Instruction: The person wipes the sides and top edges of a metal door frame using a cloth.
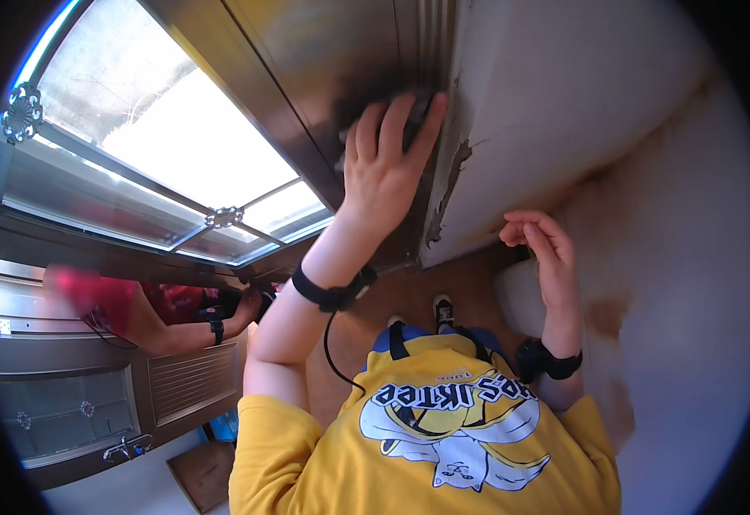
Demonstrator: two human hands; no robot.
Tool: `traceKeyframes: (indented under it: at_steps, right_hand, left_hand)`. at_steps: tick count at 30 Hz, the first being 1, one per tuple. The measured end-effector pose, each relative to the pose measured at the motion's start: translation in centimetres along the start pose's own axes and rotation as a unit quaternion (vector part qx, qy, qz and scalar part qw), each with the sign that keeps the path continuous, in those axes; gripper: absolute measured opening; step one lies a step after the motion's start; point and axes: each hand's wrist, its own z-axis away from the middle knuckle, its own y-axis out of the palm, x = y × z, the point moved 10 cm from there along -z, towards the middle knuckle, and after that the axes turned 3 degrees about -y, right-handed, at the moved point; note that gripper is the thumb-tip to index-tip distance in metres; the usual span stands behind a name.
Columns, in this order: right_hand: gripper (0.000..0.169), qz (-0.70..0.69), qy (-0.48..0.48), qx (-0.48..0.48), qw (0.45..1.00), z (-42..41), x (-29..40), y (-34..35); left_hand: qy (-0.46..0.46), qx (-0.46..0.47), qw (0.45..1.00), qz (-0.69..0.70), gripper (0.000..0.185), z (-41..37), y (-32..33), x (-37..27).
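Note:
My left hand (pixel 381 158) is raised, its fingers spread over a dark, blurred cloth-like thing (pixel 417 117). Most of that thing is hidden under the palm. It lies against the brown, shiny door panel (pixel 310 45), near the panel's right-hand edge. My right hand (pixel 545 248) hangs in front of the white wall (pixel 561 84), its fingers loosely curled with nothing in them. Both wrists wear black bands.
Glass panes (pixel 188 129) with metal ornaments fill the door's left part. Peeling plaster (pixel 452 187) edges the wall beside the door. Another person in a red top (pixel 169 302) stands at the left by a second brown door (pixel 188 386). Brown floor (pixel 375 290) shows below.

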Motion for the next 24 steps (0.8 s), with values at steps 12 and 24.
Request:
traceKeyframes:
  at_steps: [12,24]
  right_hand:
    - [0.024,0.005,-0.003,-0.002,1.0,0.1,-0.3,-0.7]
    - [0.024,0.02,0.01,-0.021,1.0,0.7,0.5,-1.5]
  left_hand:
    - [0.052,0.016,0.996,-0.071,0.046,3.8,4.3,-1.5]
    - [0.056,0.25,0.96,0.113,0.033,15.5,9.0,-2.2]
